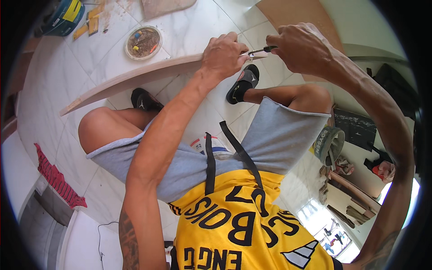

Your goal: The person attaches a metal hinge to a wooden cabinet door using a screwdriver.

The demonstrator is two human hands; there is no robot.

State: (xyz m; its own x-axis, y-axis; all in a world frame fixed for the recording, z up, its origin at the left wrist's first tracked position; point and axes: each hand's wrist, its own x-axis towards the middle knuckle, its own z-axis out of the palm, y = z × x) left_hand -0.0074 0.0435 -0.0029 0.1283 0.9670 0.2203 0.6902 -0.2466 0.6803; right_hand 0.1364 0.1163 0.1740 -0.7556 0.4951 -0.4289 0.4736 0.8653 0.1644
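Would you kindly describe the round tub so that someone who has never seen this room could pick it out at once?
From the left hand, a long board runs leftward over the tiled floor. Just beyond it, toward the picture's top, sits a white-rimmed tub. Unlike the dark bucket at the upper left, it is pale, with orange, yellow and blue bits among small brown pieces.

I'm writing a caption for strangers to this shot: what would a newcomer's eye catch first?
Probably the bright yellow shirt, filling the lower middle. Near the top, the right hand grips a dark-handled tool, while the left hand is at the end of a long pale board. A round tub of small brown pieces sits at upper left.
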